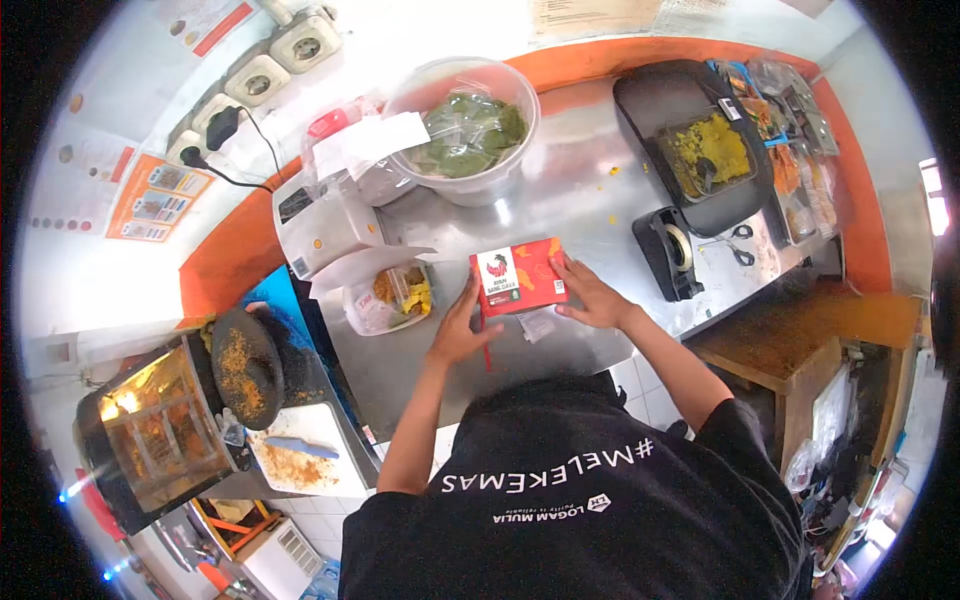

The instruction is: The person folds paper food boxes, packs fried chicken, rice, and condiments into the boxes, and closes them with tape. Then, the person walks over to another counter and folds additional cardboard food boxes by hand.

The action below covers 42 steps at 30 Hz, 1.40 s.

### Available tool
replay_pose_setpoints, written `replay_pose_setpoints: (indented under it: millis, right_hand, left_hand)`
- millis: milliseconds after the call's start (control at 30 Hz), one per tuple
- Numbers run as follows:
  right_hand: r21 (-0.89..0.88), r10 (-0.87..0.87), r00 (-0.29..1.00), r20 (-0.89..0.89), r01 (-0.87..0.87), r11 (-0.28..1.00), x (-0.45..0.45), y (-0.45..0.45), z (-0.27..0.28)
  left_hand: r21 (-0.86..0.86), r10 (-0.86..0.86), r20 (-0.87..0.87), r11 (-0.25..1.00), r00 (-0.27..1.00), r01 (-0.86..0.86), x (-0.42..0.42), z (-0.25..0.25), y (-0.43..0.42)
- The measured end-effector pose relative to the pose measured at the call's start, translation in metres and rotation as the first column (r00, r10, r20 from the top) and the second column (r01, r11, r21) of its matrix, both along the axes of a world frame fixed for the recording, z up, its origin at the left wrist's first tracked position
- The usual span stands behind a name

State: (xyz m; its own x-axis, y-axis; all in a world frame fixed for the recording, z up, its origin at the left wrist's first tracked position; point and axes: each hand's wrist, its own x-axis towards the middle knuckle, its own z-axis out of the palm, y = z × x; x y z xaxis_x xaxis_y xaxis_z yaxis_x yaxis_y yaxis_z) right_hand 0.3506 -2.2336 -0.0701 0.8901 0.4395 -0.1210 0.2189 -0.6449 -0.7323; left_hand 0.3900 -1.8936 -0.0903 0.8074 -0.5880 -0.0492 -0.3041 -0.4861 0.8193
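A red printed cardboard food box with a white logo panel rests on the steel counter in front of me, its lid closed. My left hand holds its left side, fingers stretched along the edge. On the opposite side, my right hand grips the right edge with the fingers along it and the thumb near the front corner. A small pale packet lies just in front of the box, between the hands. A thin red strip hangs beside my left fingers.
Left of the box stand an open container with small food bags and a white label printer. Behind is a tub of bagged greens. To the right are a tape dispenser, scissors and a black tray of yellow food.
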Motion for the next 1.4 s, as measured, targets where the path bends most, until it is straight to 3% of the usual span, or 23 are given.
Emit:
replay_pose_setpoints:
  millis: [100, 233, 400, 433, 500, 633, 700, 733, 833, 933, 967, 1067, 1100, 1133, 1200, 1267, 1333, 1400]
  right_hand:
    - [-0.026, 0.059, 0.998, 0.014, -0.058, 0.998, 0.010, -0.003, 0.004]
    - [-0.076, 0.088, 0.987, 0.131, -0.079, 0.994, 0.015, 0.001, 0.000]
    - [-0.044, -0.041, 0.991, 0.125, 0.046, 0.998, 0.005, 0.010, -0.013]
    - [-0.012, -0.074, 0.990, 0.118, 0.076, 0.997, 0.003, 0.012, -0.014]
    - [-0.010, -0.083, 0.975, 0.207, 0.086, 0.996, -0.002, 0.012, -0.012]
    - [-0.090, -0.114, 0.919, 0.377, 0.159, 0.983, -0.010, 0.019, -0.009]
    - [-0.046, -0.230, 0.951, 0.206, 0.244, 0.969, -0.015, 0.026, -0.016]
    - [-0.031, -0.284, 0.951, 0.118, 0.290, 0.957, -0.017, 0.031, -0.022]
    - [0.229, -0.441, 0.866, 0.237, 0.391, 0.891, -0.024, 0.039, -0.046]
    - [0.079, -0.405, 0.914, 0.034, 0.401, 0.912, -0.030, 0.020, -0.015]
    - [0.063, -0.355, 0.935, -0.002, 0.354, 0.933, -0.029, 0.005, 0.021]
    - [0.155, -0.738, 0.674, 0.048, 0.724, 0.672, -0.056, -0.058, 0.043]
    - [0.099, -0.822, 0.559, 0.110, 0.817, 0.569, -0.067, -0.084, 0.047]
    - [0.053, -0.881, 0.438, 0.180, 0.890, 0.454, -0.079, -0.110, 0.051]
    - [-0.028, -0.864, 0.384, 0.326, 0.918, 0.397, -0.099, -0.150, 0.042]
    - [-0.152, -0.860, 0.510, 0.009, 0.851, 0.503, -0.110, -0.180, 0.016]
    - [-0.200, -0.814, 0.568, -0.121, 0.789, 0.581, -0.110, -0.194, 0.007]
    - [-0.002, -0.773, 0.521, -0.361, 0.829, 0.559, -0.116, -0.207, 0.006]
  left_hand:
    - [-0.014, -0.006, 0.110, 1.000, 0.994, 0.008, 0.007, 0.009, -0.003]
    - [0.098, -0.026, 0.165, 0.995, 0.986, 0.010, 0.010, 0.005, -0.007]
    - [0.114, 0.000, 0.177, 0.993, 0.984, -0.020, 0.003, -0.004, -0.012]
    - [0.181, -0.010, 0.263, 0.983, 0.965, -0.040, -0.001, -0.002, -0.014]
    - [0.303, -0.044, 0.429, 0.948, 0.902, -0.098, -0.007, 0.004, -0.017]
    - [0.389, -0.248, 0.473, 0.920, 0.846, 0.052, 0.005, 0.001, -0.013]
    - [0.384, -0.402, 0.519, 0.898, 0.754, 0.214, 0.030, -0.014, -0.014]
    - [0.347, -0.400, 0.463, 0.903, 0.791, 0.253, 0.043, 0.000, -0.024]
    - [0.268, -0.363, 0.257, 0.917, 0.896, 0.295, 0.072, 0.038, -0.066]
    - [0.315, -0.400, 0.149, 0.886, 0.904, 0.340, 0.082, 0.037, -0.085]
    - [0.295, -0.384, 0.220, 0.902, 0.897, 0.314, 0.082, 0.025, -0.084]
    - [0.238, -0.344, 0.255, 0.928, 0.903, 0.287, 0.076, 0.023, -0.086]
    - [0.249, -0.351, 0.250, 0.924, 0.902, 0.291, 0.075, 0.024, -0.087]
    - [0.261, -0.354, 0.247, 0.921, 0.902, 0.290, 0.075, 0.027, -0.088]
    - [0.275, -0.359, 0.244, 0.917, 0.901, 0.291, 0.074, 0.028, -0.088]
    - [0.282, -0.368, 0.246, 0.912, 0.897, 0.297, 0.076, 0.026, -0.087]
    - [0.282, -0.372, 0.230, 0.910, 0.899, 0.305, 0.074, 0.032, -0.088]
    - [0.286, -0.376, 0.212, 0.907, 0.902, 0.311, 0.073, 0.036, -0.090]
